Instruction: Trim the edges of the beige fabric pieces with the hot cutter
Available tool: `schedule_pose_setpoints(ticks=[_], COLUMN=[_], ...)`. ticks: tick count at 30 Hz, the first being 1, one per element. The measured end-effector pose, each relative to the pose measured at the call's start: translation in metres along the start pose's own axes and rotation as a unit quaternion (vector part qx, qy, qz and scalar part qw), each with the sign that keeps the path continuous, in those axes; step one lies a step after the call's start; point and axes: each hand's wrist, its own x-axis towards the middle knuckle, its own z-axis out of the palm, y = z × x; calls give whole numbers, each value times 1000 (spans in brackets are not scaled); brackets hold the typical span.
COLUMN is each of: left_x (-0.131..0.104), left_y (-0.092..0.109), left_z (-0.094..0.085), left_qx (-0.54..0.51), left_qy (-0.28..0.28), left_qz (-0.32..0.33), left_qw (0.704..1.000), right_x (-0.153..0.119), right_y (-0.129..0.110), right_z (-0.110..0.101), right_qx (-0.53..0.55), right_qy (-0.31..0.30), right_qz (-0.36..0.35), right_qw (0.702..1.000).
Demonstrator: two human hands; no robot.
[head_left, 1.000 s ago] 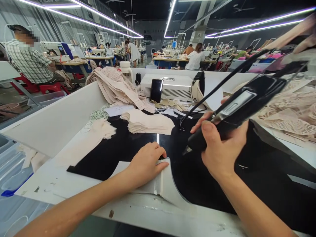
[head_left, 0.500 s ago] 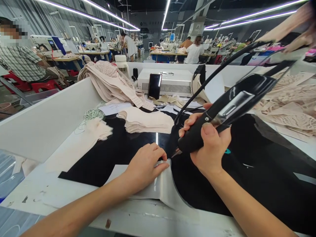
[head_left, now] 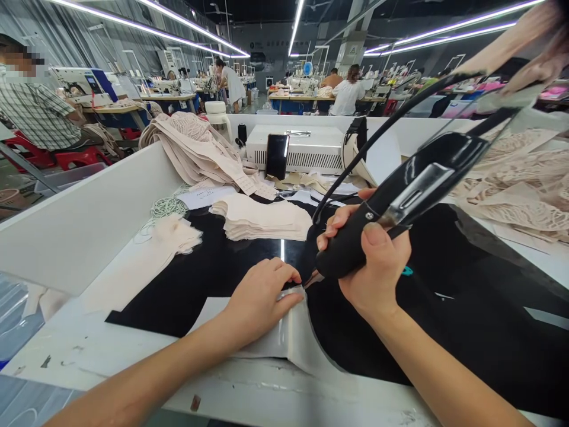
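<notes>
Pressing pale panel [head_left: 306,356] with half-curled, parted fingers of left hand [head_left: 264,296], likely steadying; clenching narrow-tipped black handheld tool [head_left: 415,187] in right hand [head_left: 373,284], aiming 8 o'clock at panel's corner.

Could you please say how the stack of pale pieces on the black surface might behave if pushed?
The stack would probably shear, as its layered edges look uneven and show no fastening. Thin layers suggest it is limp; lying flat, it seems unlikely to tip.
</notes>
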Motion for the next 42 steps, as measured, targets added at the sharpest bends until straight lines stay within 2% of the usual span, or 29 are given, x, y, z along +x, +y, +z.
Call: schedule_pose_setpoints(ticks=[5,8,12,16,21,26,34,42], left_x=[-1,-5,-16,-27,-37,-41,-43,-43], left_y=[0,2,3,2,3,5,0,1], left_z=[1,3,9,13,8,3,8,9], left_qx=[9,49,161,206,182,154,149,159], left_qy=[15,32,52,22,-4,9,47,31], left_qz=[4,23,135,211,229,246,272,250], left_qw=[1000,998,976,955,956,957,950,955], right_x=[-2,-3,-3,-4,-3,-3,-3,-2], right_y=[1,1,3,4,2,3,3,2], right_z=[-1,-2,-3,-2,0,-1,-2,-1], right_qx=[-14,-14,-20,-39,-27,-36,-40,-52], right_qy=[5,14,10,-7,-6,-15,-8,-4], right_qz=[6,3,1,-13,-13,-22,-16,-9], right_qw=[1000,1000,1000,999,1000,999,999,999])
